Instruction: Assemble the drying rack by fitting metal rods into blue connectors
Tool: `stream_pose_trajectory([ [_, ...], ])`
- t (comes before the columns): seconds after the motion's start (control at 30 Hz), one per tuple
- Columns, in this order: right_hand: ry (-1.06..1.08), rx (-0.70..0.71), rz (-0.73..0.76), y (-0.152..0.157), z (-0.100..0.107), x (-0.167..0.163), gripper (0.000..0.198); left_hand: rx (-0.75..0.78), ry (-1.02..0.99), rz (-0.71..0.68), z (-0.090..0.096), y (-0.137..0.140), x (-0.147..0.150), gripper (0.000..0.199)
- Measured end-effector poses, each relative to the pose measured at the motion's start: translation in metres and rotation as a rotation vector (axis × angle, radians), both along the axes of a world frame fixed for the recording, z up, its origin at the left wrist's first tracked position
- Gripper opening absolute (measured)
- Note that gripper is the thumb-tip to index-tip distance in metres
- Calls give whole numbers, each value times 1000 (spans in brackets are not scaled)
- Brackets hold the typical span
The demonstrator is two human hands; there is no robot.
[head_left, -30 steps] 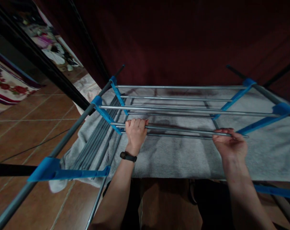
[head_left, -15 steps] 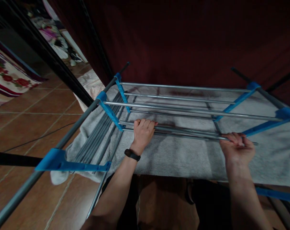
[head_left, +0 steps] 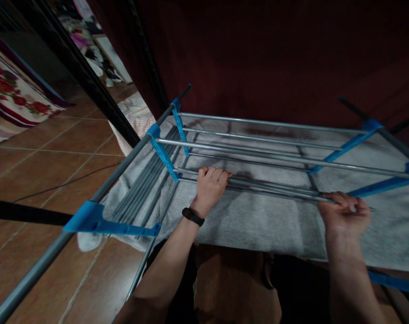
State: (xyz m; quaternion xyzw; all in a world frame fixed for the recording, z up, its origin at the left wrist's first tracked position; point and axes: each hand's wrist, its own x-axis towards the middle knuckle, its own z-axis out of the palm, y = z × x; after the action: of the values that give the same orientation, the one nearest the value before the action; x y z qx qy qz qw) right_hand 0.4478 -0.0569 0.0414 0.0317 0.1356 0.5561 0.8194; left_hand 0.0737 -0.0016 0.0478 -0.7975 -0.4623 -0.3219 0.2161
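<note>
My left hand [head_left: 211, 186], with a black band on its wrist, is closed over a grey metal tube [head_left: 272, 186] near its left end. My right hand [head_left: 346, 211] is wrapped round the same tube near its right end, which pokes out past the fingers. The tube lies level in front of a rack frame of grey poles and blue plastic brackets. One blue bracket [head_left: 164, 155] stands just left of the tube's left end. Across the frame run several crossbars, among them a front bar [head_left: 285, 156]. Whether the left hand holds a second tube too, I cannot tell.
Grey cloth [head_left: 252, 225] lies beneath the frame, with a bundle of loose tubes [head_left: 140, 184] on its left part. A long side pole [head_left: 123, 162] slants along the left. Behind hangs a dark red curtain [head_left: 258, 58]. Brown tiles [head_left: 49, 175] cover the floor, crossed by a thin cable [head_left: 69, 183].
The whole view has shifted slightly, so the frame appears farther right. Both hands keep their grip on the tube, and its left end sits slightly higher beside the blue bracket.
</note>
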Motion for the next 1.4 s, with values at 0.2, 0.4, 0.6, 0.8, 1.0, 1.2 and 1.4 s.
stream_pose_trajectory([
  [0.2,-61,-55,-27,4,-5,2,31,-65,-13,11,1,2,-2,25],
  [0.4,-181,-91,-82,11,-10,3,35,-97,20,17,1,6,-6,25],
  [0.6,-278,-179,-113,15,-8,-3,35,-131,32,22,-2,11,-11,24],
  [0.8,-374,-193,-100,15,-4,-10,29,-123,-4,59,-1,13,-13,27],
  [1.0,-434,-202,-84,16,-4,-16,20,-150,-46,63,-2,16,-16,21],
  [1.2,-468,-195,-59,17,-5,-20,15,-142,-65,92,-5,21,-20,19],
  [1.4,-486,-226,-27,17,2,-24,7,-146,-77,93,-7,23,-22,20],
])
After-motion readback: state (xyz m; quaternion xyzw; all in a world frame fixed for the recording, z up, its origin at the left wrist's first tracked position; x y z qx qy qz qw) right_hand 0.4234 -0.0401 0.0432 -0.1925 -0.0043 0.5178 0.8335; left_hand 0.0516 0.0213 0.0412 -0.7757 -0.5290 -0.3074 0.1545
